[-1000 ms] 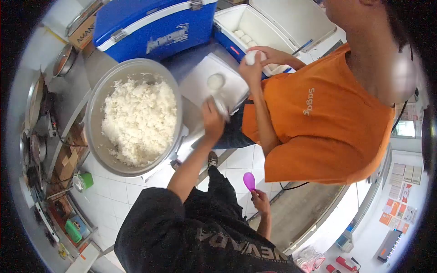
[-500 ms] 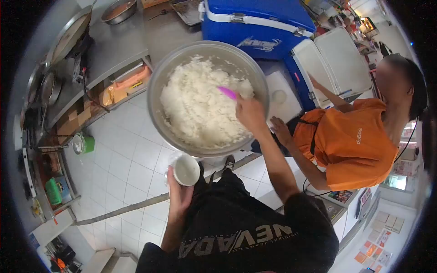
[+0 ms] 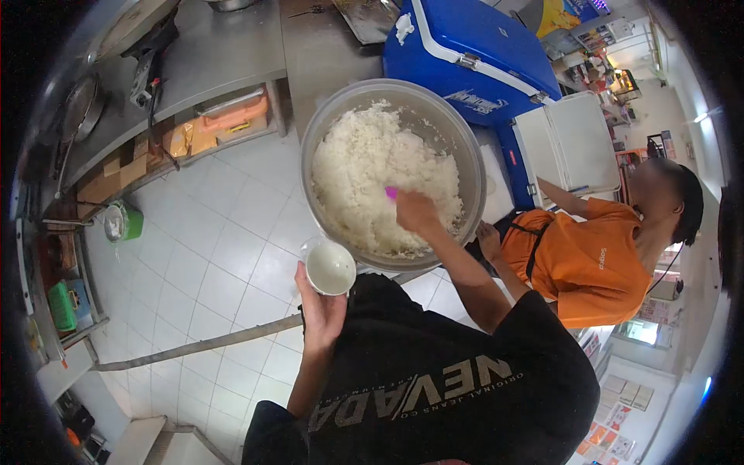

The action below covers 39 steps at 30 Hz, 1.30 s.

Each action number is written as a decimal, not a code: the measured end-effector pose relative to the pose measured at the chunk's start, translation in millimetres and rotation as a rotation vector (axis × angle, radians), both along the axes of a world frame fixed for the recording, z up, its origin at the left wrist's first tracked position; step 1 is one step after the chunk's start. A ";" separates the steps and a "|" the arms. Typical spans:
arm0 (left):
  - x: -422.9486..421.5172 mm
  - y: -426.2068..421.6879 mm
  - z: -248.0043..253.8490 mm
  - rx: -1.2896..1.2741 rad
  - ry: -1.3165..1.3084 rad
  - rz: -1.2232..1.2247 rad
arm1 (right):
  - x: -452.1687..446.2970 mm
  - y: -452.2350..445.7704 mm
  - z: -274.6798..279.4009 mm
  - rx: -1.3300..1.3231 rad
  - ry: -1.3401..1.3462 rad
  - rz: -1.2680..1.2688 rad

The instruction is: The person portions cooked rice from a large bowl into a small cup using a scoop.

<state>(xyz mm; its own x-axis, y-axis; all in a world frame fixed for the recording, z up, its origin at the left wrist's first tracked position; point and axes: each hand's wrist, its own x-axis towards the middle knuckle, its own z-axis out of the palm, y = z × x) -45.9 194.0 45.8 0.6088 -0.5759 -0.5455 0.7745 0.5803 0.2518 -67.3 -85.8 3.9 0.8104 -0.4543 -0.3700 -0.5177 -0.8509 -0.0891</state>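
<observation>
My left hand (image 3: 322, 310) holds a small white bowl (image 3: 331, 268), its open top facing up, just outside the near left rim of a large round metal pot (image 3: 474, 167). White rice (image 3: 372, 155) fills much of the pot. Over the rice on the right side, my right hand (image 3: 418, 213) grips a purple spoon (image 3: 391, 192). Only a small part of the spoon shows; the rest is hidden by the hand or in the rice.
A co-worker in an orange shirt (image 3: 589, 267) stands right of the pot, one arm toward an open cooler (image 3: 585, 143). Behind the pot is a blue cooler (image 3: 488, 46). A white sheet (image 3: 496, 182) lies right of the pot. At left are a metal counter (image 3: 225, 54) and a green bucket (image 3: 130, 222).
The spoon has gone lower into the rice with my right hand, so less of it shows. The view has shifted, putting the pot and coolers further right. Earlier, my left hand was over the white sheet.
</observation>
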 end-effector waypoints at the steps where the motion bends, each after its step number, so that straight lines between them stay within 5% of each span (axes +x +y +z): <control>1: -0.9 0.7 -0.2 0.010 -0.002 0.002 | -14.6 13.7 -3.0 0.013 0.055 0.027; 6: -3.0 4.5 -0.8 -0.050 0.039 0.042 | -47.7 14.4 18.8 0.055 0.301 0.289; 12: -1.9 2.1 -0.3 -0.007 0.040 0.045 | 6.4 -32.5 47.8 -0.119 0.089 0.346; 15: -5.1 -4.6 7.0 0.086 0.048 0.097 | 14.0 -38.7 18.4 0.107 0.266 0.632; 24: -17.6 -19.2 15.5 0.200 0.093 0.180 | 18.8 -88.5 -64.3 0.901 0.449 0.903; 27: -17.7 -20.4 17.5 0.206 0.064 0.183 | 36.7 -92.2 -55.8 0.999 0.706 0.780; 30: -18.5 -25.3 32.9 0.240 0.016 0.237 | 45.2 -93.7 -39.8 0.999 0.973 0.378; 33: -13.9 -33.2 55.6 0.288 -0.052 0.276 | 44.7 -106.1 -36.8 0.934 1.008 0.280; 39: -7.4 -99.5 23.1 0.395 -0.136 0.090 | 25.9 -134.3 44.2 1.087 0.588 -0.103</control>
<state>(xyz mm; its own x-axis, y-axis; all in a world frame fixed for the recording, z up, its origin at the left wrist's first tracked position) -53.3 94.4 68.9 0.7291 -0.2799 -0.6245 0.6692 0.4825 0.5651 -41.4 -220.1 48.1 0.3724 0.2640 -0.8897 -0.7782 -0.4336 -0.4544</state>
